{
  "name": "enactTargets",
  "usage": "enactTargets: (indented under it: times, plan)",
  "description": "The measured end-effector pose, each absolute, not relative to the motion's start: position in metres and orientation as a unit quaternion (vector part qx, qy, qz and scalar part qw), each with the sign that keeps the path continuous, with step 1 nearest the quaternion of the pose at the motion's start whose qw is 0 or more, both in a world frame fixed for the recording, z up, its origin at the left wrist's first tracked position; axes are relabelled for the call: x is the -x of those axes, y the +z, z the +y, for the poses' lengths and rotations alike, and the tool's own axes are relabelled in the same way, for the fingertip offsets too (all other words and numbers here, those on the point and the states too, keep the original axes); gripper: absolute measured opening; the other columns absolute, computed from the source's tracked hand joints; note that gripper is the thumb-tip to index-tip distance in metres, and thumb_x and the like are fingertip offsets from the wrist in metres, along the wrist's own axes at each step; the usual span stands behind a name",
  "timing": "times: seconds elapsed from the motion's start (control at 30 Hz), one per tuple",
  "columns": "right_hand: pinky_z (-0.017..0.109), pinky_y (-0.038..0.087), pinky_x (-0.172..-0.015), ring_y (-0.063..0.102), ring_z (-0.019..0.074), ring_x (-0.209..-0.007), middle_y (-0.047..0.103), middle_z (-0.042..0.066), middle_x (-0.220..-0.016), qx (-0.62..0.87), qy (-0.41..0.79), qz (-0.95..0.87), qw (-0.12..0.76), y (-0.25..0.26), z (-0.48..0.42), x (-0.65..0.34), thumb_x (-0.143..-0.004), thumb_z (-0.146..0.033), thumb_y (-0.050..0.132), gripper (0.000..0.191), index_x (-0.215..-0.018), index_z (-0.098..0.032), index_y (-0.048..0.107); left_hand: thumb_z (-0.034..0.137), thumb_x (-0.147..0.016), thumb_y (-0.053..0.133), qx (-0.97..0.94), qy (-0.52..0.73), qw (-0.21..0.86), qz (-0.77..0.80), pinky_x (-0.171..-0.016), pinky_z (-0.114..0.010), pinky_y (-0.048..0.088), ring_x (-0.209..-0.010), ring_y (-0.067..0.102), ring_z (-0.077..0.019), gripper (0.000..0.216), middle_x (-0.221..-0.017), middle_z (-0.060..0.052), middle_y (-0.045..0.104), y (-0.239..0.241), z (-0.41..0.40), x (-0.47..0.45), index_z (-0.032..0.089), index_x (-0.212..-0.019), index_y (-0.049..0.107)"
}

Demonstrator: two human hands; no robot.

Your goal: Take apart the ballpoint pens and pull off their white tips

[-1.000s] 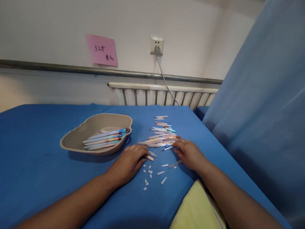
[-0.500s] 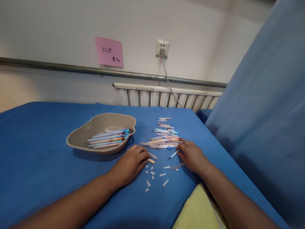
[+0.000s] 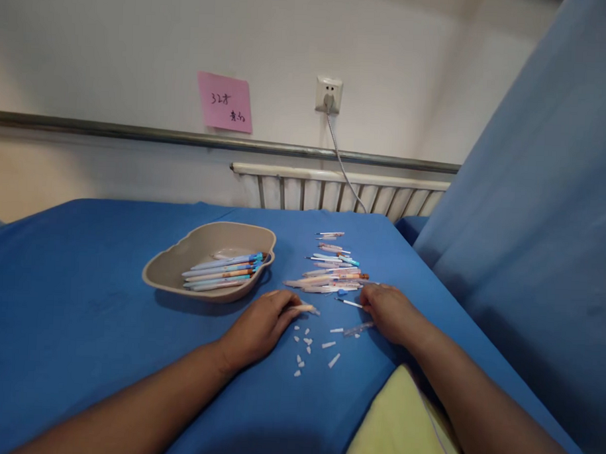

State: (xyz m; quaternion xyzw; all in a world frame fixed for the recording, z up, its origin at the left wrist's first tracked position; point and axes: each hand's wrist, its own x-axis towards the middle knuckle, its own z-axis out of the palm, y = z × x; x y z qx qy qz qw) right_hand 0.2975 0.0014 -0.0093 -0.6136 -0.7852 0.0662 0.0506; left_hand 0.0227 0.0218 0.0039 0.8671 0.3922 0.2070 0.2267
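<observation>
My left hand [image 3: 262, 321] lies on the blue cloth with its fingers pinched on a pale orange pen barrel [image 3: 303, 308]. My right hand [image 3: 387, 311] rests beside it, fingertips closed on the end of a thin white refill [image 3: 350, 302] with a blue tip. Just beyond both hands lies a loose heap of pen parts [image 3: 331, 274]. Small white caps [image 3: 306, 346] are scattered between my hands. A beige tray [image 3: 180, 266] with several finished pens [image 3: 224, 270] stands to the left of the heap.
The blue cloth [image 3: 81, 312] covers the whole work surface. A yellow cushion [image 3: 400, 429] sits at the near edge under my right forearm. A blue curtain [image 3: 531, 228] hangs on the right. A radiator [image 3: 334, 188], a wall socket with cable and a pink note are behind.
My left hand has taken hold of the orange barrel and lifted it slightly. My right hand has drawn the thin refill out of the heap toward itself. The view drifted a little left.
</observation>
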Motion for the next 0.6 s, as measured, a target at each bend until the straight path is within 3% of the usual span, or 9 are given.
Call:
enactTargets:
  times: [0.27,0.43,0.6]
  plan:
    - [0.029,0.034,-0.076,0.056,0.0221,-0.089,0.063,0.010,-0.093,0.601,0.059,-0.795,0.057,-0.004,-0.004,-0.290,-0.086,-0.010,0.047,0.016,-0.094,-0.016,0.059,0.040,-0.094,0.040,-0.849,0.222,0.282,0.389,-0.073,-0.026,0.046,-0.080,0.060,-0.0170,0.029,-0.091,-0.002,0.066,0.002,0.022,-0.022,0.021,-0.104,0.059]
    - [0.027,0.039,-0.077,0.055,0.0179,-0.091,0.057,0.009,-0.102,0.567,0.067,-0.802,0.173,-0.001,-0.013,-0.285,-0.090,-0.011,0.041,0.017,-0.098,-0.018,0.054,0.036,-0.093,0.043,-0.846,0.239,0.293,0.375,-0.079,-0.027,0.045,-0.086,0.060,-0.0172,0.026,-0.096,-0.003,0.066,0.003,0.022,-0.022,0.021,-0.105,0.060]
    - [0.027,0.041,-0.075,0.056,0.0165,-0.085,0.058,0.004,-0.088,0.497,0.105,-0.806,0.305,0.007,-0.020,-0.281,-0.091,-0.016,0.044,0.012,-0.092,-0.021,0.055,0.035,-0.092,0.044,-0.836,0.250,0.317,0.371,-0.080,-0.028,0.046,-0.086,0.059,-0.0175,0.027,-0.095,-0.004,0.066,0.002,0.022,-0.022,0.020,-0.107,0.060]
